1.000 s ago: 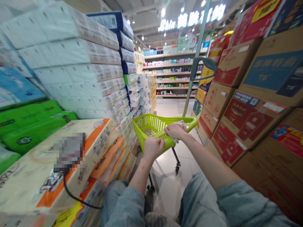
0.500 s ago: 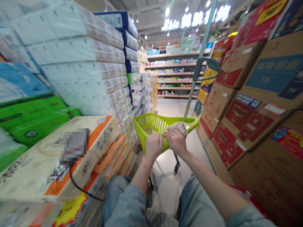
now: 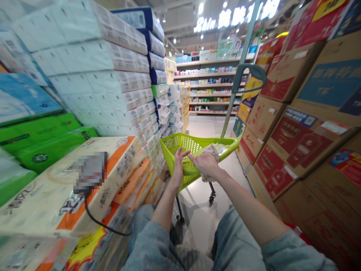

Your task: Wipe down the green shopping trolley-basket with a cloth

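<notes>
The right hand (image 3: pixel 207 164) gripped a cloth (image 3: pixel 211 151) at the green basket (image 3: pixel 175 145); the left hand (image 3: pixel 177 169) stayed open, just beside it.

Ceiling spotlights (image 3: pixel 200 8) give bright, even light; wide-angle distortion bends the edges
</notes>
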Demonstrator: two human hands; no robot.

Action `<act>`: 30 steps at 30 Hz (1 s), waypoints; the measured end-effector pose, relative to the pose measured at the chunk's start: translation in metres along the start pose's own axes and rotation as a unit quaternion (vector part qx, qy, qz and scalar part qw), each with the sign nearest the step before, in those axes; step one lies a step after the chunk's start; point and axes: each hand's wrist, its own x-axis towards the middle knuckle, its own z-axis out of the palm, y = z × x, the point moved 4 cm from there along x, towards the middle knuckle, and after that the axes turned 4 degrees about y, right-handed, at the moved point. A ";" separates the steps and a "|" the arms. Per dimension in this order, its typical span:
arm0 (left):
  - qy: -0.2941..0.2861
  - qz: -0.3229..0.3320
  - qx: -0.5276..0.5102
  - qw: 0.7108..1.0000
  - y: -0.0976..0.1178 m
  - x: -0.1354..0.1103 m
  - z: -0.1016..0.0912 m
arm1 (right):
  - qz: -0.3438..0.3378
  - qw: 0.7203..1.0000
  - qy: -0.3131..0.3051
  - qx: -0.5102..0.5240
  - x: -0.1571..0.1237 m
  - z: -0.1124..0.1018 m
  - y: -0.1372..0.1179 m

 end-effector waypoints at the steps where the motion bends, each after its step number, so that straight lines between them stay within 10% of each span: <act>1: -0.004 0.004 -0.016 1.000 0.001 -0.001 0.000 | -0.003 1.000 -0.012 0.004 0.000 0.000 -0.002; 10: -0.029 0.027 -0.013 0.999 -0.010 0.006 -0.008 | -0.021 0.964 0.229 0.130 -0.029 0.021 0.001; 21: -0.053 0.148 0.309 0.938 -0.023 0.022 -0.005 | 0.048 0.963 0.180 0.194 -0.018 0.018 0.022; 27: -0.031 0.145 0.354 0.924 -0.021 0.020 0.020 | 0.127 0.883 0.358 0.277 -0.038 0.022 0.022; 30: -0.033 0.145 0.364 0.919 -0.020 0.021 0.026 | 0.089 0.862 0.348 0.358 -0.054 0.025 0.025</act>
